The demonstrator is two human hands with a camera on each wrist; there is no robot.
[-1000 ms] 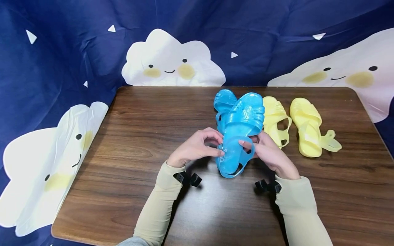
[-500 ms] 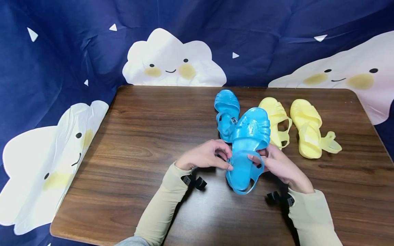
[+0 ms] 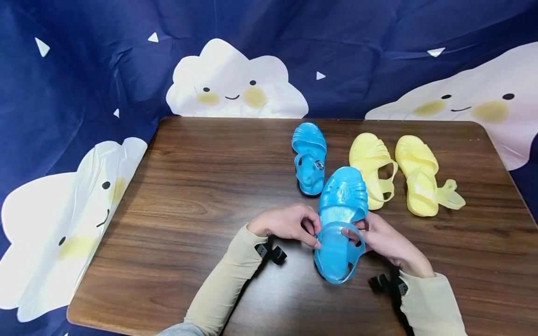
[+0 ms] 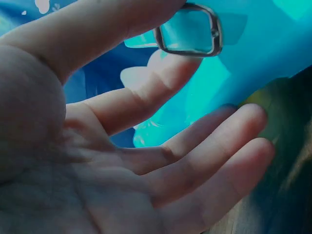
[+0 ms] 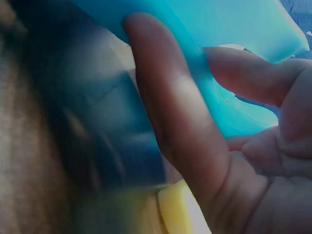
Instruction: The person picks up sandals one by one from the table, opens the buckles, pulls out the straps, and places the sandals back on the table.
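Observation:
A glossy blue jelly sandal (image 3: pixel 342 198) is held between my two hands above the near middle of the table, toe pointing away. At its left side my left hand (image 3: pixel 290 223) pinches the ankle strap by its metal buckle (image 4: pixel 216 31), between thumb and index finger; the other fingers stay loose in the left wrist view. My right hand (image 3: pixel 386 238) grips the sandal's right edge, its thumb over the inside by the strap and a finger against the sole. Just beyond, a second blue sandal (image 3: pixel 309 140) lies with its strap across and its buckle showing.
Two yellow sandals stand to the right: one (image 3: pixel 367 151) close behind the held sandal, the other (image 3: pixel 420 158) with its strap flopped out to the right. The brown wooden table (image 3: pixel 201 200) ends at a navy cloud-print curtain (image 3: pixel 336 28).
Both hands have drawn the blue sandal nearer to me and slightly right. It overlapped the second blue sandal before and now leaves it in full view.

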